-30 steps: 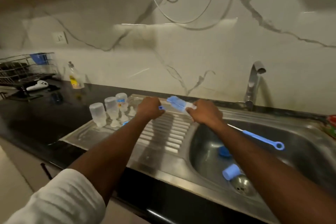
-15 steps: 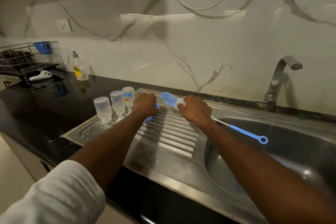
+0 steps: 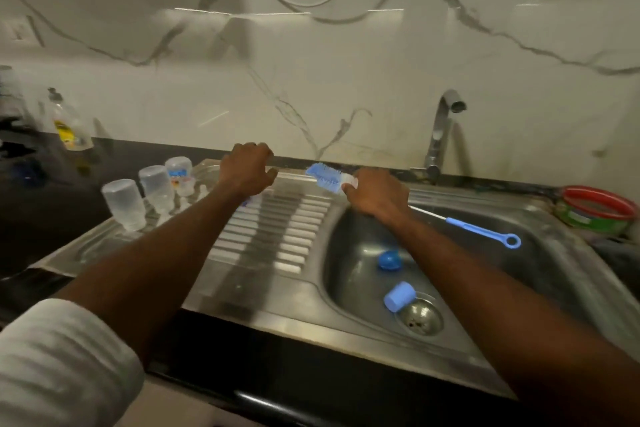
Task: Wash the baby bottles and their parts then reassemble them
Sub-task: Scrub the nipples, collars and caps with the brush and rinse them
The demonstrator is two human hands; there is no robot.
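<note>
Gripping the bottle brush (image 3: 330, 179) near its bristle head, the right hand (image 3: 375, 193) is holding it over the sink's (image 3: 346, 236) left rim, while the left hand (image 3: 246, 170) is hovering loosely curled over the draining board, apparently holding nothing. Three bottles (image 3: 124, 200) are standing inverted at the board's left end, and two blue caps (image 3: 399, 296) are lying in the basin. Doing this well likely means picking up one cap, scrubbing inside thoroughly, and rinsing under the tap (image 3: 441, 130).

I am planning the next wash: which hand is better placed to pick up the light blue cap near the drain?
Probably the left hand: it seems free, while the right hand grips the bottle brush. The cap lies nearer the right arm, though.
</note>
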